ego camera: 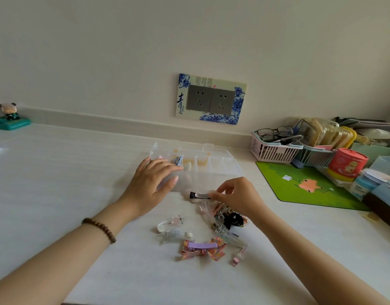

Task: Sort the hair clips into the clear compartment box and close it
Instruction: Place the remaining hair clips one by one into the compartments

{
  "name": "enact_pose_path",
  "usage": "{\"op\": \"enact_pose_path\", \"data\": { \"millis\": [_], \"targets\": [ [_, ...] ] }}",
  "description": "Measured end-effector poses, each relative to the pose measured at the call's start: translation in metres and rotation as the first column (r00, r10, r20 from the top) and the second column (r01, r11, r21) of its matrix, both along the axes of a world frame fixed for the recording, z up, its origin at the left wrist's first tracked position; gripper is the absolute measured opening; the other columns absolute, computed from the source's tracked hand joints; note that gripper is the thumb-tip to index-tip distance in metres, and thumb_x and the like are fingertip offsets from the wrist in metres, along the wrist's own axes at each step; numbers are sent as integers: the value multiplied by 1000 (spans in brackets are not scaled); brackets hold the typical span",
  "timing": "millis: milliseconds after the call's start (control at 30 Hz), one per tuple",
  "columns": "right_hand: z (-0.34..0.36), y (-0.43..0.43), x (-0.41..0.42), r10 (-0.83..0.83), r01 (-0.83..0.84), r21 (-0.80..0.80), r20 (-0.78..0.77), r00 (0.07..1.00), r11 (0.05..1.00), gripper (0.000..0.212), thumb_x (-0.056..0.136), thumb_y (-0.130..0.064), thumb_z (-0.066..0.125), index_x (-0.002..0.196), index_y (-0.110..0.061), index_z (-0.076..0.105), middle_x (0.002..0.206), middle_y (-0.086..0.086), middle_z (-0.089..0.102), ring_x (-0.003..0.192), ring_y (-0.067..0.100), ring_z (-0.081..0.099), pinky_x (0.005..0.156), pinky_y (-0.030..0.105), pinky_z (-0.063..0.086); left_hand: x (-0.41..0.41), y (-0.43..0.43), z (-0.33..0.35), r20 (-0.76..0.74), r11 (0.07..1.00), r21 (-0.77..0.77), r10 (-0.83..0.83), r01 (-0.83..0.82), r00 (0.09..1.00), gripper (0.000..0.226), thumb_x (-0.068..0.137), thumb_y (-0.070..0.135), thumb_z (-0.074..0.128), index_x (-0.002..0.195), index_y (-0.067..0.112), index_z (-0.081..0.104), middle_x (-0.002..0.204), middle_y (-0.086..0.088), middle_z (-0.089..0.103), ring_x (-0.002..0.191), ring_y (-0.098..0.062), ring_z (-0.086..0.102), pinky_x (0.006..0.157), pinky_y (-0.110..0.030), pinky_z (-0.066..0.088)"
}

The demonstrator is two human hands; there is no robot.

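clear box point(231, 160) | black-and-silver clip point(199, 195) | pink-and-lilac floral bow point(213, 252) | green mat point(275, 175), orange animal print | pink basket point(271, 154) | red tin point(347, 164) | blue-and-white floral socket plate point(239, 100) | brown beaded bracelet point(99, 229)

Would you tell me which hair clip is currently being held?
The black-and-silver bar clip, pinched in the right hand; the bow clip and the others lie loose on the table.

- Clear plastic compartment box point(213, 160) on white tabletop point(57, 194); small patterned clip point(177, 160) in a back compartment.
- Left hand point(154, 183) flat on the box's near-left part, fingers straight; brown bead bracelet point(99, 228) on wrist.
- Right hand point(235, 197) pinches silver metal clip with black end point(199, 195), just in front of the box.
- Loose clip pile point(224, 219) nearer the camera; floral fabric bow clip with lilac bar point(202, 248) at its front.
- Green cartoon mat point(304, 186) at right.
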State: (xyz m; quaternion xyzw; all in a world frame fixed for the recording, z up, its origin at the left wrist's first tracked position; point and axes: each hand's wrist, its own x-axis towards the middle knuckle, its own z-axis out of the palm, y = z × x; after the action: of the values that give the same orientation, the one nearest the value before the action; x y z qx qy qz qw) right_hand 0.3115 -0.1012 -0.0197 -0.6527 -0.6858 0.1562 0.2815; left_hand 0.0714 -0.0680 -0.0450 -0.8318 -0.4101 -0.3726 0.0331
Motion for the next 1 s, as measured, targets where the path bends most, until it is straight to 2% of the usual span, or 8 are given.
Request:
{"op": "enact_pose_path", "data": {
  "millis": [133, 233, 333, 533, 700, 800, 900, 1000],
  "targets": [
    [8, -3, -2, 87, -96, -17, -288, 954, 995, 20, 76, -33, 72, 73, -13, 70, 64, -6, 64, 50, -1, 48, 47, 12, 37, -1, 0, -1, 3, 1000, -10, -3, 3, 1000, 44, 91, 50, 23, 121, 33, 50, 122, 10, 56, 127, -12, 36, 112, -36, 12],
    [26, 0, -6, 147, -170, -2, -484, 863, 986, 9, 84, -18, 63, 82, -10, 61, 79, 1, 71, 67, 12, 65, 56, 17, 53, -1, 1, -1, 7, 1000, -20, -12, 13, 1000, 46, 91, 51, 21, 122, 33, 50, 124, 10, 55, 127, -8, 33, 113, -35, 11],
    [52, 11, -13, 182, -143, 115, -528, 830, 983, 8, 87, -13, 58, 88, -5, 57, 80, 2, 71, 63, 5, 67, 59, 21, 56, -2, 3, -1, -2, 1000, -29, -13, 13, 1000, 47, 90, 52, 21, 124, 34, 48, 126, 11, 53, 127, -6, 31, 113, -34, 9],
    [75, 58, -34, 217, -137, 262, -305, 927, 955, 8, 86, -18, 63, 82, -16, 57, 81, 5, 70, 72, 16, 68, 62, 28, 56, -3, 4, -2, 15, 998, -56, -22, 23, 1000, 48, 90, 53, 21, 127, 34, 45, 131, 11, 50, 131, -6, 28, 113, -32, 8],
    [64, 84, -47, 245, -236, 92, -94, 965, 967, 7, 81, -21, 69, 80, -16, 64, 82, 6, 71, 78, 24, 68, 75, 41, 55, -3, 6, -3, 26, 996, -76, -34, 36, 999, 48, 90, 54, 20, 129, 37, 42, 133, 12, 48, 133, -7, 27, 114, -34, 8],
    [50, 88, -51, 353, -357, 56, 59, 934, 933, 11, 80, -23, 71, 85, -14, 67, 88, 3, 71, 82, 19, 64, 75, 34, 51, -3, 7, -3, 40, 997, -64, -36, 39, 999, 51, 90, 57, 17, 128, 35, 43, 131, 11, 50, 132, -9, 29, 114, -34, 9],
    [45, 85, -48, 315, -358, 195, 221, 923, 913, 17, 85, -33, 62, 89, -18, 69, 93, -5, 67, 88, 13, 56, 80, 31, 43, -3, 7, -2, 60, 997, -67, -39, 43, 997, 49, 90, 54, 20, 128, 34, 43, 131, 11, 50, 131, -9, 31, 113, -35, 11],
    [45, 77, -43, 295, -364, 278, 260, 919, 889, 45, 95, -43, 39, 83, -17, 73, 84, 0, 69, 83, 13, 57, 91, 32, 36, -2, 7, -1, 85, 997, -61, -42, 47, 996, 47, 91, 53, 21, 128, 34, 43, 129, 9, 52, 128, -9, 34, 113, -37, 14]
  ]
}}
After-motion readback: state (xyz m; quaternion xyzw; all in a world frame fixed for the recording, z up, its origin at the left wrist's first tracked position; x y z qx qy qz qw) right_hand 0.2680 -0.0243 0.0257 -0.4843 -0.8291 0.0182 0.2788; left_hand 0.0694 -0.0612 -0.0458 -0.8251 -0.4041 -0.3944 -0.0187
